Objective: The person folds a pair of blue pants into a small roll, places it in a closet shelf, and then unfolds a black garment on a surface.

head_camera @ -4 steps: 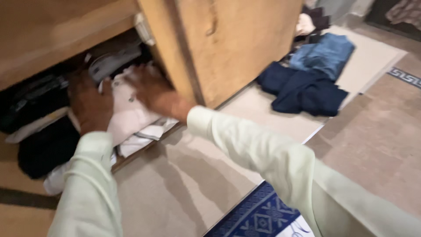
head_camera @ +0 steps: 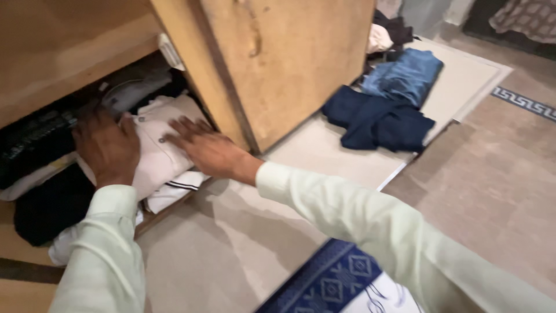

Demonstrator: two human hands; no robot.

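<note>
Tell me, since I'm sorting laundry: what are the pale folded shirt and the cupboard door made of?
The shirt looks like soft matte woven cloth, perhaps cotton: it creases and has buttons. The cupboard door looks like wood or veneered board, tan with faint grain and a dull sheen.

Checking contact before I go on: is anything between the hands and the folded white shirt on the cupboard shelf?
Nothing visible. The left hand and right hand both rest flat on the folded white shirt, which tops a stack in the wooden cupboard.

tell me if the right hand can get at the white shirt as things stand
Probably yes: the right hand already lies flat on the folded white shirt at the open cupboard's front, and the left hand rests on its other side, with nothing between.
</note>
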